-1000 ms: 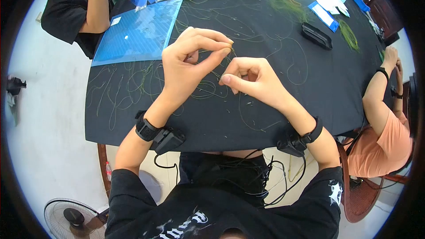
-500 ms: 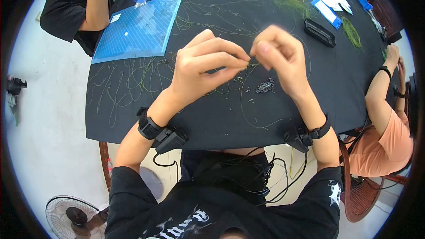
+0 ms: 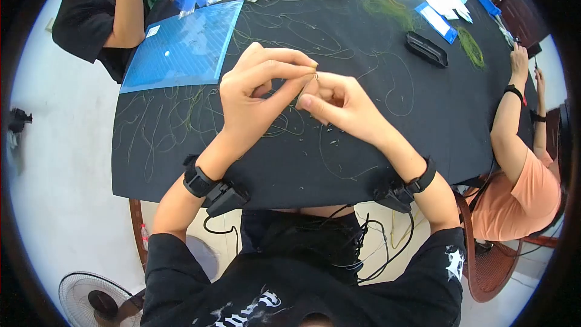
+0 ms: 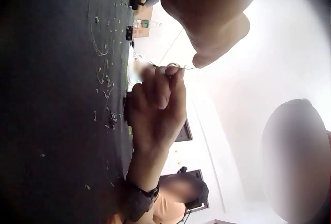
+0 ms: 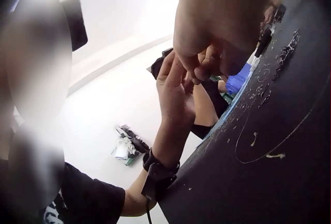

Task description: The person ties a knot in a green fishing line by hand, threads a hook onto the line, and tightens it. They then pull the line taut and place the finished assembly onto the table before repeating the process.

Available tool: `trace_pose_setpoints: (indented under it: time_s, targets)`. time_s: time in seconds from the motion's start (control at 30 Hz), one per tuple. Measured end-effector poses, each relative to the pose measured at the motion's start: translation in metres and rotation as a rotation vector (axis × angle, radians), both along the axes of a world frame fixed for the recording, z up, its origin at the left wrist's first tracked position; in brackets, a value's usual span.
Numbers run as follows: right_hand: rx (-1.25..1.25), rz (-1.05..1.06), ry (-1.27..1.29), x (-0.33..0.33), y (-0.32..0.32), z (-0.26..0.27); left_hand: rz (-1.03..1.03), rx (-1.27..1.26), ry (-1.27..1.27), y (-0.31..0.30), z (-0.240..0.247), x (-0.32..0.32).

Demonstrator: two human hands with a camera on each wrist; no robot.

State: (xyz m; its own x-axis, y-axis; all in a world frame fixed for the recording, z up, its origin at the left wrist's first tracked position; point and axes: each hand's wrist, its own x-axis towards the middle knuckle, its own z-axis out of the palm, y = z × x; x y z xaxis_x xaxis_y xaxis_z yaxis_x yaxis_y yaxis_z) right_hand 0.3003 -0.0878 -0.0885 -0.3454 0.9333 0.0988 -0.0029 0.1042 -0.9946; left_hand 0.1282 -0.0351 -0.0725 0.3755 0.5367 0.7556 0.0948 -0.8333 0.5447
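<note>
Thumb and index finger of the left hand (image 3: 257,94) pinch a tiny curved metal piece (image 3: 316,76), which looks like a hook, above the black table. Close beside it is the right hand (image 3: 345,106), its fingers curled and its thumb against them. In the left wrist view the small metal piece (image 4: 189,68) spans the short gap between both hands' fingertips, and a thin line runs up from the right hand (image 4: 158,100). What lies inside the right fingers is largely hidden. The right wrist view shows the fingertips of both hands meeting.
Loose green line (image 3: 151,127) and small scraps lie over the black tablecloth (image 3: 266,178). A blue translucent folder (image 3: 181,48) is at the back left, a black tray (image 3: 426,49) at the back right. Other people sit at both sides.
The right hand rose away to the right, baring a small dark pile on the table, then came back down beside the left fingertips. The left hand shifted slightly right and back.
</note>
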Motion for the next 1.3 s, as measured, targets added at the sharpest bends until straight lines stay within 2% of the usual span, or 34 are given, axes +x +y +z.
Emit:
trace_pose_setpoints:
  time_s: [0.13, 0.27, 0.47, 0.57, 0.73, 0.87, 1.0, 1.1, 1.13, 1.23, 1.3]
  targets:
    - [0.020, 0.026, 0.027, -0.006, -0.007, 0.003, 0.064, 0.007, 0.039, 0.004, -0.003, 0.000]
    - [0.102, -0.040, -0.064, -0.002, -0.015, 0.023, 0.108, 0.012, 0.062, 0.003, -0.004, 0.002]
    - [0.255, -0.243, 0.016, 0.011, -0.006, 0.028, -0.003, 0.188, 0.128, 0.007, -0.005, 0.005]
    - [0.236, -0.291, 0.108, 0.025, 0.003, 0.026, -0.070, 0.255, 0.147, 0.004, 0.000, 0.005]
    - [0.245, -0.324, 0.055, 0.021, 0.009, 0.016, -0.179, 0.206, 0.136, -0.001, 0.003, 0.002]
    - [0.110, -0.191, 0.028, 0.015, 0.008, 0.006, -0.228, -0.086, 0.046, -0.003, -0.003, -0.003]
    - [-0.067, -0.055, -0.002, 0.003, 0.002, 0.006, -0.110, -0.270, -0.147, 0.005, -0.014, 0.002]
    - [-0.175, 0.016, 0.065, -0.003, -0.003, 0.009, -0.053, -0.155, -0.016, 0.015, -0.017, -0.005]
    - [-0.164, 0.016, 0.070, -0.004, -0.004, 0.009, 0.025, -0.084, 0.036, 0.016, -0.016, -0.005]
    - [-0.106, -0.022, 0.065, -0.006, -0.008, 0.016, 0.066, -0.095, 0.098, 0.013, -0.012, -0.003]
    - [-0.052, -0.055, 0.047, -0.003, -0.008, 0.022, 0.047, 0.091, 0.083, 0.018, -0.014, 0.001]
